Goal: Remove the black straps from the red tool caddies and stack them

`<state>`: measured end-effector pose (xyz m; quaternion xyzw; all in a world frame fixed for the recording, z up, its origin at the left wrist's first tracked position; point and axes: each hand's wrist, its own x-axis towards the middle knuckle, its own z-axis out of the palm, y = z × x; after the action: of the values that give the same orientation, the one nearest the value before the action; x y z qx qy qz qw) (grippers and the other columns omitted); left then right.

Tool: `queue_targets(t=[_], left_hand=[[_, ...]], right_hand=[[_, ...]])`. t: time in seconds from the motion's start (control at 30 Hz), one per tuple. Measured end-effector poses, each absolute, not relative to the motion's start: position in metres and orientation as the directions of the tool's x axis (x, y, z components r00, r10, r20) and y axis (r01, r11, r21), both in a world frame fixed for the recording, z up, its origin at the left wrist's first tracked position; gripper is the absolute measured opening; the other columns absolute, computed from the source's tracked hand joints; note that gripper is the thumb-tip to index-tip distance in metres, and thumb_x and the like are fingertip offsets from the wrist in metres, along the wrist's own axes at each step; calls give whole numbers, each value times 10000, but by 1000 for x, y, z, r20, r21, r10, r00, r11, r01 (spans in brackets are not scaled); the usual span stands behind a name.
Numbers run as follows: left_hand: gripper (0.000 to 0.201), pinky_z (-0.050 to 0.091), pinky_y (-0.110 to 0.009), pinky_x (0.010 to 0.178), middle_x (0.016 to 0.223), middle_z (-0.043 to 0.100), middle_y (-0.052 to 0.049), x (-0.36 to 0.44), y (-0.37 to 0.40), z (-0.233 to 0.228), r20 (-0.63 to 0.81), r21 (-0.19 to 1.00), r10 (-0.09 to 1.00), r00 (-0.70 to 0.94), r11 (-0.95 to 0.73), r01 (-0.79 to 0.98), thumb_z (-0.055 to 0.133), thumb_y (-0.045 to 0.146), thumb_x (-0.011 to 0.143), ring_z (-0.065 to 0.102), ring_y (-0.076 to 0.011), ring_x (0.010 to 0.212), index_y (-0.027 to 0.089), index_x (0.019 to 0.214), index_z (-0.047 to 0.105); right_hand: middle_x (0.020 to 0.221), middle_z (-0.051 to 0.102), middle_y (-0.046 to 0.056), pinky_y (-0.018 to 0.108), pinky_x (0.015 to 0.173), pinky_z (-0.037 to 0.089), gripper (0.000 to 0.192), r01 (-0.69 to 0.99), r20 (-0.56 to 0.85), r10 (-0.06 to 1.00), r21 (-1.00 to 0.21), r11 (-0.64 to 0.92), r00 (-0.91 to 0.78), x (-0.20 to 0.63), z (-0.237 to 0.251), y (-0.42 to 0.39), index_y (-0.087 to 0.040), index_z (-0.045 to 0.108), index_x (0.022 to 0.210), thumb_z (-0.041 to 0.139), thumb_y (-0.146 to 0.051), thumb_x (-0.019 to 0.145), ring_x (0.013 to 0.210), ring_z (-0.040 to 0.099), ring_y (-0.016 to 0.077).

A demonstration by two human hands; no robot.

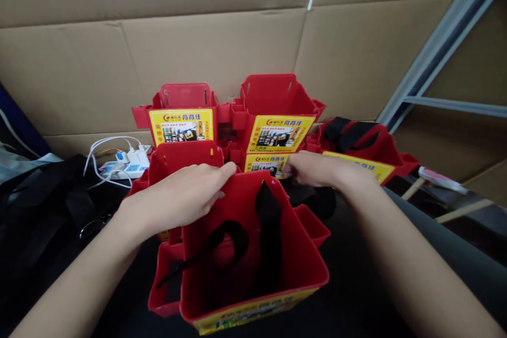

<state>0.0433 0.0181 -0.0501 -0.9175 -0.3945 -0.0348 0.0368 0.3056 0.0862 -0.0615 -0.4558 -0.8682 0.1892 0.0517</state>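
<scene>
A red plastic tool box (253, 253) stands tilted in front of me, with a yellow picture label on its front and small side pockets. Inside it a black strap (269, 237) hangs from a slot in the back wall, and a second loop of strap lies to the left. My left hand (190, 190) is closed over the top of that back wall, thumb on the inner side. Beyond the box's right rear corner, my right hand (312, 169) is curled shut; what its fingers hold is hidden. Below that hand is a bunched black strap (317, 198).
Several more red boxes stand behind, including a stacked box (273, 97) and one at right with straps (356, 142). A power strip (129, 163) with white cables and black fabric (43, 216) lie left. Cardboard (198, 53) forms the back; a metal frame (435, 47) rises right.
</scene>
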Motion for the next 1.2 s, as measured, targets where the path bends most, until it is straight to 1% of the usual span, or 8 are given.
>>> queue_targets(t=[0.2, 0.43, 0.57, 0.67, 0.8, 0.9, 1.03, 1.2], left_hand=[[202, 395, -288, 589, 887, 594, -75, 42, 17, -48, 74, -20, 711, 699, -700, 714, 371, 157, 843, 575, -199, 735, 184, 1033, 432], [207, 403, -295, 605, 892, 599, -80, 41, 17, -47, 74, -12, 693, 717, -718, 696, 367, 147, 837, 581, -201, 746, 180, 1029, 436], [201, 393, -287, 593, 881, 603, -68, 42, 16, -47, 72, 3, 687, 723, -725, 688, 350, 116, 831, 578, -189, 732, 180, 1000, 439], [187, 387, -287, 584, 860, 602, -53, 42, 17, -48, 79, 3, 686, 723, -726, 688, 347, 120, 832, 574, -183, 710, 188, 982, 435], [175, 381, -294, 582, 837, 600, -54, 42, 17, -48, 79, -29, 680, 728, -729, 684, 355, 125, 828, 570, -188, 706, 182, 974, 434], [190, 387, -300, 591, 878, 602, -75, 42, 17, -48, 94, -45, 682, 726, -725, 687, 355, 128, 831, 574, -201, 741, 174, 996, 434], [196, 390, -300, 587, 879, 606, -67, 42, 17, -49, 82, -32, 678, 730, -731, 682, 351, 132, 833, 578, -200, 733, 180, 1005, 434], [203, 404, -306, 621, 890, 608, -54, 42, 16, -50, 112, -27, 674, 730, -732, 681, 358, 128, 830, 585, -208, 769, 193, 1008, 429]], right_hand=[[948, 654, 27, 257, 784, 439, 269, 528, -124, 548, -507, 682, -827, 282, -45, 66, -162, 658, 950, 525, -303, 764, 876, 589, 170], [635, 647, 43, 292, 552, 452, 142, 857, -280, 828, -336, 391, -487, 307, -67, 99, -169, 677, 712, 620, -271, 631, 577, 573, 189], [934, 656, 34, 296, 763, 446, 357, 702, -152, 722, -433, 565, -675, 293, -54, 80, -192, 645, 1003, 606, -310, 669, 872, 588, 206], [950, 641, 26, 265, 781, 427, 314, 552, -123, 587, -532, 642, -800, 280, -51, 73, -156, 642, 991, 466, -322, 791, 893, 577, 175], [681, 620, 13, 260, 640, 437, 145, 827, -309, 775, -324, 459, -552, 293, -66, 95, -131, 646, 754, 571, -223, 670, 679, 574, 168], [694, 628, 39, 279, 602, 452, 260, 883, -323, 826, -257, 394, -462, 305, -67, 101, -119, 640, 835, 641, -175, 581, 666, 580, 193], [1131, 585, 37, 266, 844, 429, 433, 664, -174, 671, -448, 598, -721, 293, -49, 76, -190, 545, 1152, 568, -237, 722, 1015, 548, 186], [1037, 616, 39, 263, 816, 435, 319, 452, -89, 520, -629, 632, -850, 273, -48, 68, -157, 575, 1086, 508, -247, 788, 952, 566, 164]])
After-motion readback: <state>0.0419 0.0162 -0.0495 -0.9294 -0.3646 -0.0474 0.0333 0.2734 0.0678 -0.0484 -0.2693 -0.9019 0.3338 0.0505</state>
